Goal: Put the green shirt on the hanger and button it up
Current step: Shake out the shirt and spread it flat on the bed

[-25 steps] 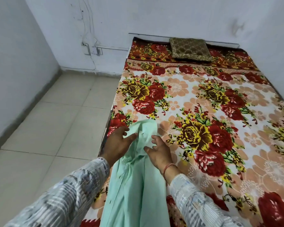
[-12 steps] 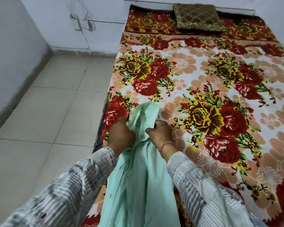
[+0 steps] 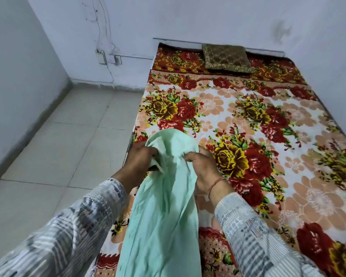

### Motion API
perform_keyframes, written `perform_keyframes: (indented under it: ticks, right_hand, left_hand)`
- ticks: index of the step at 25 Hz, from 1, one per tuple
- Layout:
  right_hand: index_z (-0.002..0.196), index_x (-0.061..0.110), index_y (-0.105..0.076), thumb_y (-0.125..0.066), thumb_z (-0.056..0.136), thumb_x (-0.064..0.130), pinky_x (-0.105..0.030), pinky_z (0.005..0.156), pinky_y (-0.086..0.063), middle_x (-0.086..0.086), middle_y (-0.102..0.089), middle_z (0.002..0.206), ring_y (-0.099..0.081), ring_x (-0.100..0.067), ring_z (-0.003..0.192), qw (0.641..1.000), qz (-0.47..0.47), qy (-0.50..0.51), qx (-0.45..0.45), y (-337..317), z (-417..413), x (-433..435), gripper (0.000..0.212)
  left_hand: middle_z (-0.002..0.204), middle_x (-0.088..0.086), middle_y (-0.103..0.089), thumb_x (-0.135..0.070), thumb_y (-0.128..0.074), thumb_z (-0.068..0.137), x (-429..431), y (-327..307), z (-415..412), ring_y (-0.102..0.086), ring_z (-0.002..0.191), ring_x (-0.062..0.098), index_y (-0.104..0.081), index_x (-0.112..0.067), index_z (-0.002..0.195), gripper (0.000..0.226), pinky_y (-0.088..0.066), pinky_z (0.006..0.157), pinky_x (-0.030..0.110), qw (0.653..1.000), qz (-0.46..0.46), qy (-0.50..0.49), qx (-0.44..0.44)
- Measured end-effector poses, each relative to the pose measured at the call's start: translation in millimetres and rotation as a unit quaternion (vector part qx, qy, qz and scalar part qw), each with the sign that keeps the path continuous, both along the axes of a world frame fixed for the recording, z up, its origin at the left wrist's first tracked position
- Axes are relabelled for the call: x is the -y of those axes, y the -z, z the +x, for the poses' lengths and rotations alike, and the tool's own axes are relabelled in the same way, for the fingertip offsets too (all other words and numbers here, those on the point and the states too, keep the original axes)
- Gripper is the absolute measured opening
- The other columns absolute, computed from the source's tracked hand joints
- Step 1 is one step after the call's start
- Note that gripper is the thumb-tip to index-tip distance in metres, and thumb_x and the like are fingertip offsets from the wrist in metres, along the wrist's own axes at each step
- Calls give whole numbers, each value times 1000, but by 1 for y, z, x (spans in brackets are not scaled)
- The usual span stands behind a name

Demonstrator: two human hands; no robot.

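Note:
A pale green shirt (image 3: 164,212) lies bunched lengthwise along the near left edge of the bed, running from between my hands toward me. My left hand (image 3: 138,160) grips the cloth on its left side near the top. On the right side my right hand (image 3: 203,163) is closed on the fabric, a red thread around its wrist. The cloth's top end rises in a rounded fold between the two hands. No hanger shows in this view, and no buttons can be made out.
The bed is covered with a floral blanket (image 3: 248,126) in red, yellow and peach. A brown patterned cushion (image 3: 226,58) lies at its far end by the wall. Tiled floor (image 3: 54,152) runs along the left, walled on two sides.
My hands went from open fingers on the shirt to closed grips on it. The top of the cloth has been gathered and raised into a fold. The camera tilted down, then back up.

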State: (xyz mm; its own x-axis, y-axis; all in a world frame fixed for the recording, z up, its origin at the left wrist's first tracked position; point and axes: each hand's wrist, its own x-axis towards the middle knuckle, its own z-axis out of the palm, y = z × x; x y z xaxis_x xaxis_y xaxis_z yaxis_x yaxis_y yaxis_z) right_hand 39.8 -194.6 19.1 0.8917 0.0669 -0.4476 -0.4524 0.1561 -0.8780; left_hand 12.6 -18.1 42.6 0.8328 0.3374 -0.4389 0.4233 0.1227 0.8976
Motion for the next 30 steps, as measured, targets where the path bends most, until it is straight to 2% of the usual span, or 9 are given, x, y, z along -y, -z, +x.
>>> perform_keyframes:
  ticks: [4, 7, 9, 12, 17, 20, 23, 27, 30]
  right_hand:
    - [87, -4, -70, -53, 81, -9, -50, 77, -55, -25, -70, 92, -67, -38, 84, 999, 18, -8, 39, -95, -25, 34, 20]
    - [86, 2, -65, -60, 77, -1, -46, 76, -52, -25, -63, 94, -64, -36, 82, 995, 43, -39, 82, -180, -61, 67, 11]
    - [96, 2, -68, -66, 80, 9, -44, 77, -55, -27, -64, 104, -66, -35, 85, 991, 55, -62, 109, -247, -94, 96, 18]
    - [118, -6, -71, -72, 90, 27, -53, 92, -57, -28, -71, 115, -70, -38, 97, 978, 83, -113, 153, -354, -149, 138, 43]
    - [104, 0, -76, -79, 91, 14, -35, 68, -62, -13, -81, 90, -77, -24, 75, 953, -53, -63, 292, -491, -207, 191, 19]
    - [94, -2, -74, -79, 82, 21, -43, 77, -60, -21, -80, 94, -77, -31, 83, 933, -142, -9, 331, -551, -220, 233, 26]
    - [81, 5, -68, -74, 83, 23, -36, 68, -48, -23, -72, 81, -65, -26, 74, 936, -181, -22, 302, -593, -235, 260, 19]
    - [81, 9, -70, -55, 100, 20, -32, 64, -54, -9, -72, 69, -69, -24, 60, 979, -23, -59, 194, -624, -258, 270, 27]
    - [73, 11, -62, -54, 98, 23, -35, 68, -54, -9, -63, 62, -65, -26, 57, 981, 82, -32, 171, -636, -262, 279, 29]
  left_hand:
    - [62, 17, -59, 11, -50, 84, 21, -91, -36, -54, 48, 24, -64, 4, 77, 18, -43, 46, 27, 997, 31, 22, 74]
    - [70, 23, -57, 4, -49, 77, 35, -169, -70, -53, 61, 32, -55, 18, 84, 17, -44, 58, 45, 990, 38, 44, 129]
    - [79, 21, -61, -3, -52, 77, 48, -236, -100, -57, 69, 34, -59, 15, 91, 24, -48, 62, 45, 987, 31, 35, 156]
    - [74, 14, -57, -16, -67, 84, 80, -347, -155, -55, 63, 30, -68, -6, 83, 10, -43, 55, 31, 979, 40, 35, 196]
    - [73, 9, -70, -27, -82, 88, 131, -487, -216, -68, 63, 26, -78, -6, 90, 21, -58, 60, 38, 960, 120, 44, 248]
    - [90, 13, -73, -24, -79, 91, 144, -549, -244, -70, 77, 31, -77, -10, 97, 15, -63, 74, 44, 966, 59, -25, 250]
    - [96, 17, -77, -32, -72, 94, 152, -585, -260, -72, 82, 34, -77, -8, 103, 26, -62, 82, 50, 978, 12, -9, 210]
    - [77, 11, -74, -32, -53, 102, 176, -612, -267, -69, 79, 32, -68, -14, 89, 27, -55, 90, 48, 981, -72, 40, 176]
    - [64, 6, -71, -30, -51, 102, 182, -623, -265, -64, 68, 29, -67, -15, 84, 28, -51, 75, 37, 976, -88, 26, 200]
